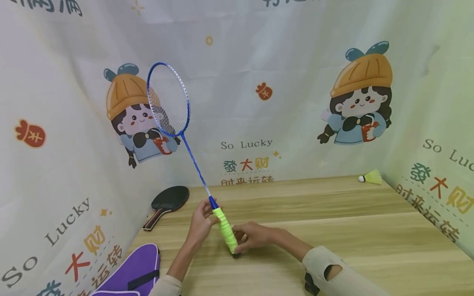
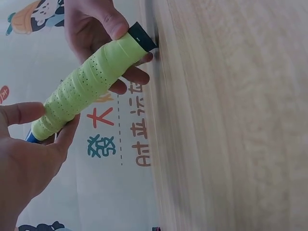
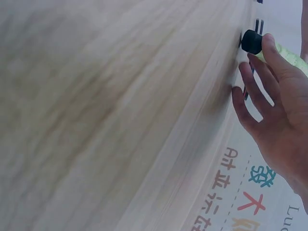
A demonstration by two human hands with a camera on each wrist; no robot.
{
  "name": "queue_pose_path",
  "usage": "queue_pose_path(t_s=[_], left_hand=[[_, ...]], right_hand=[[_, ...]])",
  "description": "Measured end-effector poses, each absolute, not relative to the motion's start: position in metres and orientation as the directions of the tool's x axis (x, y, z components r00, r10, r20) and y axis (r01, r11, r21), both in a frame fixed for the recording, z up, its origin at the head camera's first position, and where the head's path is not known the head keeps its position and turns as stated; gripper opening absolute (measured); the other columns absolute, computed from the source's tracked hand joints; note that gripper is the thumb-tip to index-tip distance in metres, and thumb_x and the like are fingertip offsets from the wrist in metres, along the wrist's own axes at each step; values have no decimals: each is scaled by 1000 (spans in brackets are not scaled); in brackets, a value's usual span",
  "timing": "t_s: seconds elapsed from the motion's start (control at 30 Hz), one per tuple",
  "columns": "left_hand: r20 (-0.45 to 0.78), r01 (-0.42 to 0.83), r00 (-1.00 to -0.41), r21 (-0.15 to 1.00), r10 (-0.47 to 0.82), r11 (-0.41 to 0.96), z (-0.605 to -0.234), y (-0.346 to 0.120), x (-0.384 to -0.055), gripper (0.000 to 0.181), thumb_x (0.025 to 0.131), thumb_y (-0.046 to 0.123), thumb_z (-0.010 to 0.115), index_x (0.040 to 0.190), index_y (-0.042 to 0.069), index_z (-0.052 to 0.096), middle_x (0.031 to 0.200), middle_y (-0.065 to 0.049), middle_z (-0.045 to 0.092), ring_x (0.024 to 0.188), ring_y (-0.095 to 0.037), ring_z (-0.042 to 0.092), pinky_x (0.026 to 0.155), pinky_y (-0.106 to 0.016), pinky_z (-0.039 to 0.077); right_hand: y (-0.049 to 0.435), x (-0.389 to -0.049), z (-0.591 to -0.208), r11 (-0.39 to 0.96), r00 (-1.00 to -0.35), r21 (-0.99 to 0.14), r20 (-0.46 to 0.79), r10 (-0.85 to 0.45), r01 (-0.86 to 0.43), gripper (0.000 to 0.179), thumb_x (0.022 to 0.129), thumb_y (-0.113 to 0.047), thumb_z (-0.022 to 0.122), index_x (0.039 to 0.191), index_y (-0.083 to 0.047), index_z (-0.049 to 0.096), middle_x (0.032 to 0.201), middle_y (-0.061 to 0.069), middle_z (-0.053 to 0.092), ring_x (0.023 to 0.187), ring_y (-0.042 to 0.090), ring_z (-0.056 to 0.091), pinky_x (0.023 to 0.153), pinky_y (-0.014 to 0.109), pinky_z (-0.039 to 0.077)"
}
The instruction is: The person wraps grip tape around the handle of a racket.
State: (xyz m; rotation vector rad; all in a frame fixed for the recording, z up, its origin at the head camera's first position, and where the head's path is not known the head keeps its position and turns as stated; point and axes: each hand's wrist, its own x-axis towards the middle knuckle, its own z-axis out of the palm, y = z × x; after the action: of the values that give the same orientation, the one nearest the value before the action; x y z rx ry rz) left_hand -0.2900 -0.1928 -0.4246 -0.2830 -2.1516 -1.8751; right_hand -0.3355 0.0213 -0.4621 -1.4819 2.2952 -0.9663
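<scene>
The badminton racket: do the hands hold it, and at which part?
Yes. Both hands hold the badminton racket by its yellow-green grip: the left hand pinches the top end, and the right hand holds the lower end near the black cap.

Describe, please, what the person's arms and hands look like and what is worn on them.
Both hands are bare: the left hand and the right hand show no gloves, and no rings can be seen. Each arm wears a light beige sleeve, pushed back so the forearms show. The right sleeve has an oval opening, and a dark strap or device sits beside it, presumably the wrist camera's mount.
</scene>
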Motion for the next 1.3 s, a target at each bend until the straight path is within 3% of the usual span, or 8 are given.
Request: queue_pose_path(t_s=[0.1, 0.3, 0.6, 0.87, 1.1, 1.3], left_hand=[[335, 325, -941, 934, -43, 152, -425, -193, -290, 63, 78, -15, 61, 139, -3, 53, 123, -23, 70, 121, -40, 63, 84, -24, 52], [359, 335, -931, 910, -61, 245, -426, -190, -292, 50, 88, -2, 72, 136, 0, 57, 120, -22, 72, 107, -29, 67, 74, -26, 53], [355, 319, -932, 903, -78, 288, -431, -186, -295, 51, 90, 3, 76, 138, 1, 60, 119, -17, 71, 107, -31, 69, 75, -29, 58], [354, 322, -932, 907, -78, 272, -417, -176, -290, 49, 91, -6, 73, 138, -4, 59, 119, -22, 70, 111, -40, 67, 81, -42, 61], [383, 355, -922, 897, -61, 263, -429, -173, -299, 48, 90, -4, 76, 136, -2, 61, 119, -19, 72, 109, -35, 69, 82, -30, 59], [415, 393, -909, 882, -35, 259, -433, -166, -303, 49, 90, -1, 78, 136, -1, 62, 118, -15, 73, 108, -32, 70, 91, -33, 56]], right_hand=[[19, -334, -463, 272, -481, -704, 111, -870, -656, 45, 92, -13, 81, 129, 0, 60, 113, 14, 76, 103, 10, 72, 88, 21, 56], [20, -335, -462, 287, -499, -710, 105, -860, -643, 44, 90, -13, 83, 124, -1, 57, 103, 11, 77, 92, 5, 70, 84, 21, 56], [32, -340, -461, 279, -452, -599, 158, -878, -751, 41, 89, -16, 84, 115, -4, 55, 87, 4, 76, 72, -3, 63, 69, 17, 55], [40, -339, -457, 297, -500, -628, 171, -849, -719, 41, 86, -13, 86, 114, -3, 58, 93, 9, 76, 81, 3, 68, 77, 19, 57], [46, -335, -453, 345, -564, -648, 161, -810, -680, 46, 95, -20, 79, 132, -1, 59, 112, 11, 74, 97, 12, 70, 86, 24, 57], [49, -336, -448, 376, -599, -631, 177, -781, -678, 48, 98, -19, 75, 139, -2, 57, 121, 12, 73, 103, 18, 71, 89, 26, 56]])
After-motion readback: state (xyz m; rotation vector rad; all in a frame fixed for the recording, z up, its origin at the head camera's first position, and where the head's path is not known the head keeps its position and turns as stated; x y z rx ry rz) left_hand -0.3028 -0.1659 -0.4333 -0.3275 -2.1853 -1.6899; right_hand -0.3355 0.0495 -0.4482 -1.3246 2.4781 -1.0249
